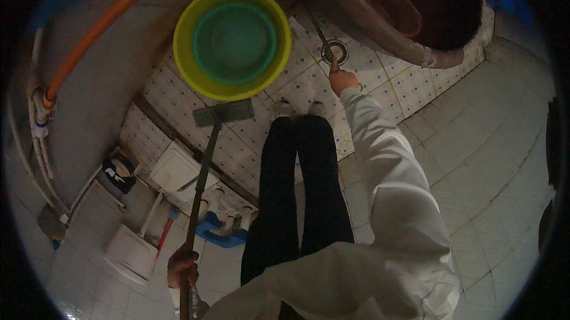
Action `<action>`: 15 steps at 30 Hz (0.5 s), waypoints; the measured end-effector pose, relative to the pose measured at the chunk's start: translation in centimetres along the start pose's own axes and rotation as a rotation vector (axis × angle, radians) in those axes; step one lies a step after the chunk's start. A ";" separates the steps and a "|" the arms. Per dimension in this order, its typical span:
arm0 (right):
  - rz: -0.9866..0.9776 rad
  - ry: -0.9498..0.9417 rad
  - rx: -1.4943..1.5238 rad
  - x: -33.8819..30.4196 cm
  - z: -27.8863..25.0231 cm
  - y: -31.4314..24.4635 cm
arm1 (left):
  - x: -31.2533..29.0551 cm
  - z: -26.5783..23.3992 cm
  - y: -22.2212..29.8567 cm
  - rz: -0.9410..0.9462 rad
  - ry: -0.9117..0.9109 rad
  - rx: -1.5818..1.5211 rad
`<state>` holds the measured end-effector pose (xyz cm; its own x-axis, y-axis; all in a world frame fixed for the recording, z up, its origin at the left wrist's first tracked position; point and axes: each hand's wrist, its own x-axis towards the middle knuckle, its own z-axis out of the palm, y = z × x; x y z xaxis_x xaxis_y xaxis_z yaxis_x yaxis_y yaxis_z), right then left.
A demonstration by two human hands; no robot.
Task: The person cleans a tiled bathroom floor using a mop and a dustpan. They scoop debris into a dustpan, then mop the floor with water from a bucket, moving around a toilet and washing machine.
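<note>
My left hand [183, 268] is closed around the long pole of a flat-headed mop [205, 168]. The mop's rectangular grey-green head [223, 113] lies on the patterned tile floor, just below a yellow basin [184, 41]. Inside that basin sits a green basin [234, 43]. My right hand [344, 81] reaches forward, its index finger extended and the others curled. Past the fingertip runs a thin dark rod [317, 29], beside a round floor drain [337, 52]. Whether the hand grips this rod cannot be made out.
A large dark vat [409, 49] with a reddish scoop [392, 8] stands at the far right. An orange hose [101, 35] and pale pipes [38, 124] run along the left wall. White panels [174, 168] and a blue object [219, 234] are at lower left.
</note>
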<state>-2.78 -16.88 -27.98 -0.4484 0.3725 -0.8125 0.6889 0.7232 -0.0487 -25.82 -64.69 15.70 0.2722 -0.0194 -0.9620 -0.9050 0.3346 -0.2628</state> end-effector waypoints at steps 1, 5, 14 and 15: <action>0.031 0.041 -0.020 -0.1 0.5 -0.3 | -0.1 0.1 0.1 -0.038 0.038 0.034; -0.012 0.131 0.031 -0.6 3.9 -1.7 | -0.4 2.2 -0.4 0.147 0.052 -0.005; 0.133 0.037 0.258 -4.9 9.9 -4.5 | -0.1 3.8 0.1 0.186 0.079 0.071; 0.140 0.030 0.269 -5.5 10.4 -4.5 | -0.1 3.5 -0.1 0.174 0.061 0.064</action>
<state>2.49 -28.22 -29.33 -0.3520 0.4779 -0.8048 0.8698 0.4846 -0.0926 -24.60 -61.41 16.07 0.0909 -0.0126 -0.9958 -0.9133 0.3975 -0.0885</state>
